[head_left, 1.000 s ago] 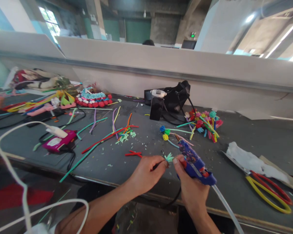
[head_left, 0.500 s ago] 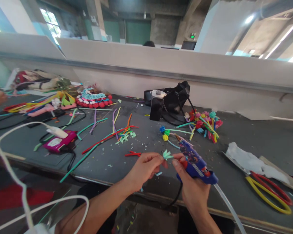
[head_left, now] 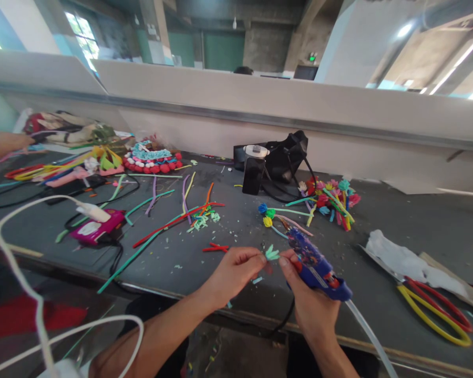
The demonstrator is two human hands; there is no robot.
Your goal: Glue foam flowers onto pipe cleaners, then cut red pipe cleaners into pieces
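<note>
Mint-green pipe-cleaner flower [head_left: 271, 253]: between the two grips, above the table [head_left: 161, 268].
Left grip [head_left: 237, 270]: thumb and fingertips pinched closed on the flower's left side.
Right grip [head_left: 310, 296]: wrapped round the blue glue gun [head_left: 313, 262]; its thumb end seems to meet the flower, though that spot is too small to be sure.
Red pipe cleaners [head_left: 216, 248]: just beyond the left grip, overlapping.
Yellow pompom flower [head_left: 267, 222]: beyond both grips.
Scissors [head_left: 433, 312]: right of the right grip.
</note>
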